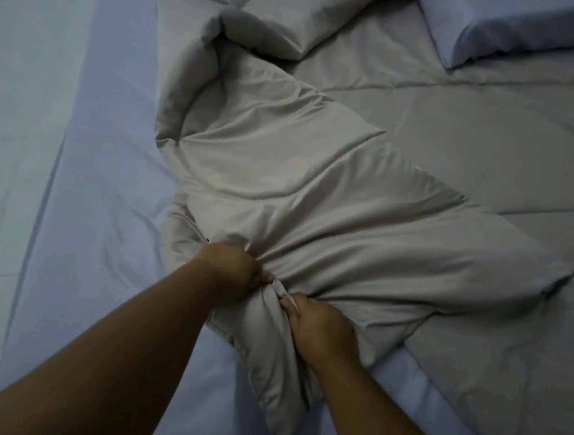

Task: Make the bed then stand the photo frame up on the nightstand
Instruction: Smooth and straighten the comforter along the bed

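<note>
A grey quilted duvet (320, 192) lies crumpled and twisted across the bed, flatter on the right and rolled up toward the top middle. My left hand (231, 268) and my right hand (317, 323) are side by side at its near edge, both clenched on a bunched fold of the fabric. A corner of the duvet hangs down between my forearms. The pale blue fitted sheet (104, 167) shows bare on the left and in front. No photo frame or nightstand is in view.
A pale blue pillow (515, 24) lies at the top right, by the head of the bed. A second mattress or bed surface in lighter sheet (6, 94) adjoins on the left, with a seam between the two.
</note>
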